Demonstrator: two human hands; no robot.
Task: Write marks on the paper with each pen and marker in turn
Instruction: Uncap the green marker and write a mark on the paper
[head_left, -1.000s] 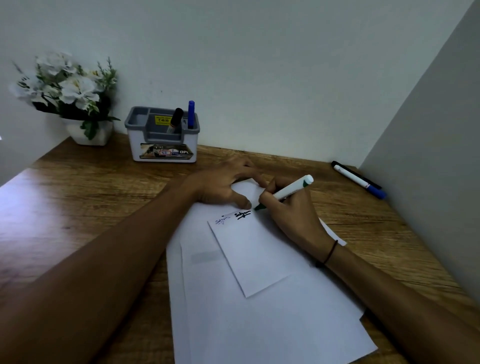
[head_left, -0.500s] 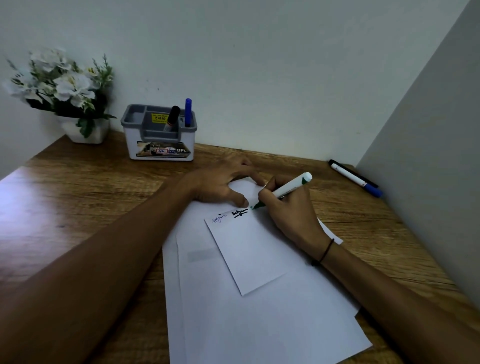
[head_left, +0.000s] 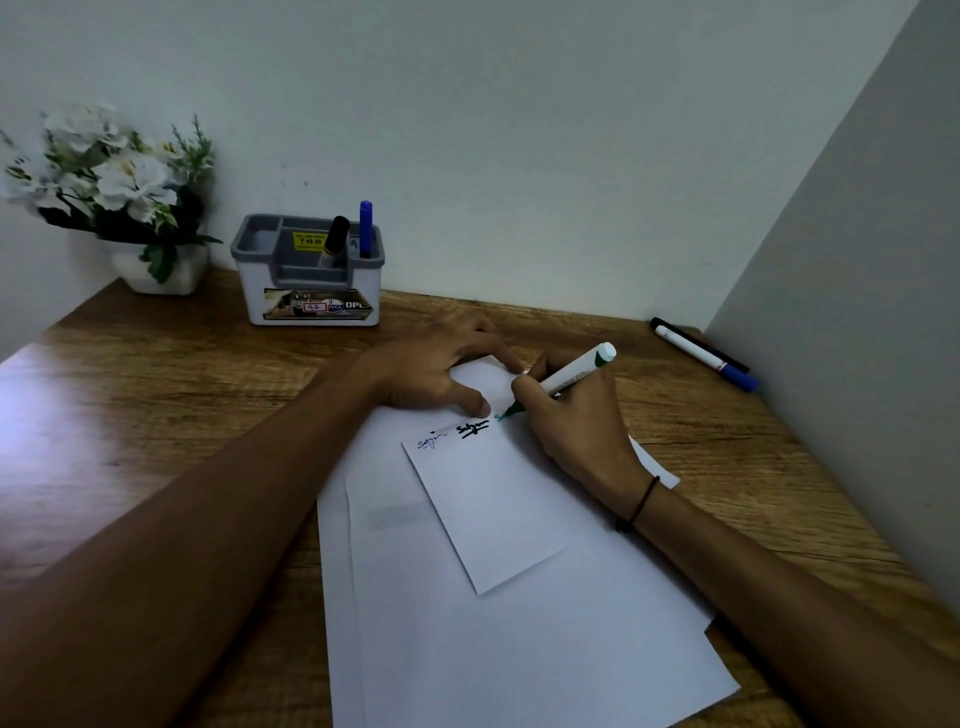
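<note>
Green marker (head_left: 566, 378) pinched in my right hand (head_left: 566, 426), fingers curled tight round the barrel low down so the tip presses the top sheet of paper (head_left: 488, 499) just right of the black mark (head_left: 472, 429) and the fainter blue mark (head_left: 430, 441). Left hand (head_left: 441, 374) lies flat, fingers spread wide, holding nothing, pinning the sheet's far corner so it won't skid. Two used pens (head_left: 704, 354) sit parked well apart by the right wall; two more wait upright in the organiser (head_left: 311, 291), I'd guess next in line
</note>
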